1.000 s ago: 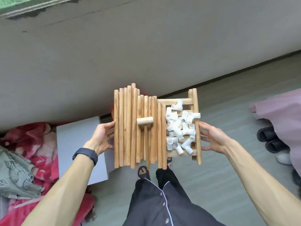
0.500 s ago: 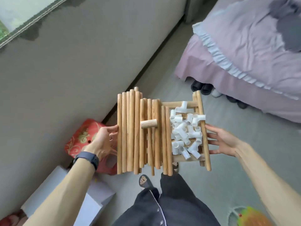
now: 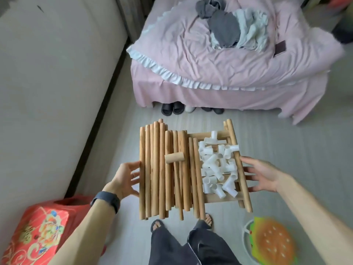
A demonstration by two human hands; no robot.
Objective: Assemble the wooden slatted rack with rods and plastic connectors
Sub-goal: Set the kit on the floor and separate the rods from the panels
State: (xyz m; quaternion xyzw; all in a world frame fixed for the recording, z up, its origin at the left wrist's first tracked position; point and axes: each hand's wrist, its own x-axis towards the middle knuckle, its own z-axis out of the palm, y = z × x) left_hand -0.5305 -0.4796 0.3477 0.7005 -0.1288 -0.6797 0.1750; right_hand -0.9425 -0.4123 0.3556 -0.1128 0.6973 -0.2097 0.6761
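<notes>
The wooden slatted rack (image 3: 219, 198) is held level in the air above the floor (image 3: 286, 150), in front of the person's waist, and serves as a tray. On its left half lies a bundle of long rods (image 3: 152, 169) side by side, their ends overhanging the near and far edges; a short dowel (image 3: 174, 157) lies crosswise on top of them. On its right half sits a loose heap of white plastic connectors (image 3: 217, 167), hemmed in by a rod on each side. The left hand (image 3: 127, 178) is spread, fingers fairly straight, their tips against the outermost rod on the left edge; it wears a dark wristband (image 3: 106, 200). The right hand (image 3: 261, 176) is likewise spread with straight fingers, touching the rod along the right edge, some fingers reaching beneath it. Neither hand curls round anything; the load is pressed between them. Below the near edge the person's sandalled feet (image 3: 157, 224) show. Bare floor lies ahead of the rack up to a pink-covered bed (image 3: 210, 64), with shoes (image 3: 172, 109) tucked under its edge and crumpled clothes (image 3: 225, 29) on top. A wall (image 3: 47, 73) runs close along the left, a red stool (image 3: 38, 232) stands near left, and a burger-shaped cushion (image 3: 271, 243) lies near right.
</notes>
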